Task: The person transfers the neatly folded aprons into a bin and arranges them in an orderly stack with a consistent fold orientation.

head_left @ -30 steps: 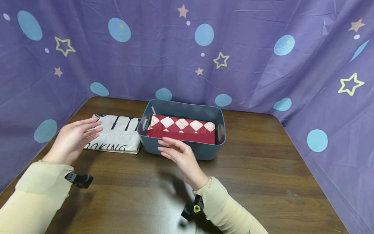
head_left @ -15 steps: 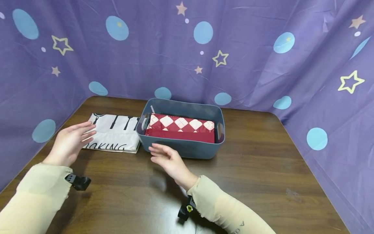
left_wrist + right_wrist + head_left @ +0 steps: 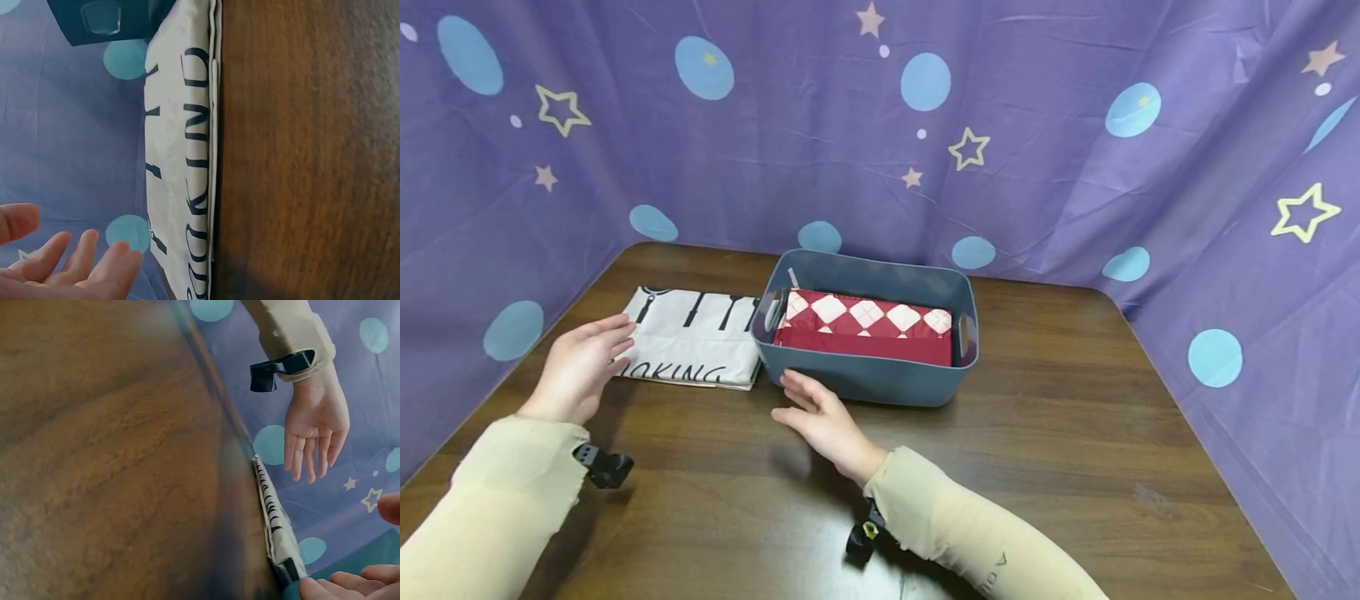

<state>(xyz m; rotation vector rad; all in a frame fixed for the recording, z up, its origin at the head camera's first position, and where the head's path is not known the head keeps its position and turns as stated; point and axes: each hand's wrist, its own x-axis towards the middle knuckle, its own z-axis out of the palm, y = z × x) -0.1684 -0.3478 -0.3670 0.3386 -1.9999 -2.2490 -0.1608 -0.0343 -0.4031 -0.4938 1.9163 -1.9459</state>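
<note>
A folded white cloth [image 3: 700, 337] printed with dark utensils and lettering lies on the table at the left. My left hand [image 3: 582, 367] hovers by its left end, fingers extended and nothing in them; the left wrist view has the cloth [image 3: 181, 144] beside those fingertips [image 3: 128, 262]. In front of the blue-grey basket [image 3: 857, 379], my right hand [image 3: 827, 425] is raised with loosely extended fingers, holding nothing. Its fingertips overlap the basket's lower left front in the head view. Inside the basket is a folded red cloth [image 3: 880, 346] with white diamonds.
The basket stands against the white cloth's right end. Brown wooden table [image 3: 1060, 433] stretches to the right and front. A purple curtain [image 3: 820, 125] with stars and blue spots hangs behind and at both sides.
My right hand has moved left and slightly toward me, off the middle of the basket's front. The left hand has drifted a little left. Cloths and basket have stayed put.
</note>
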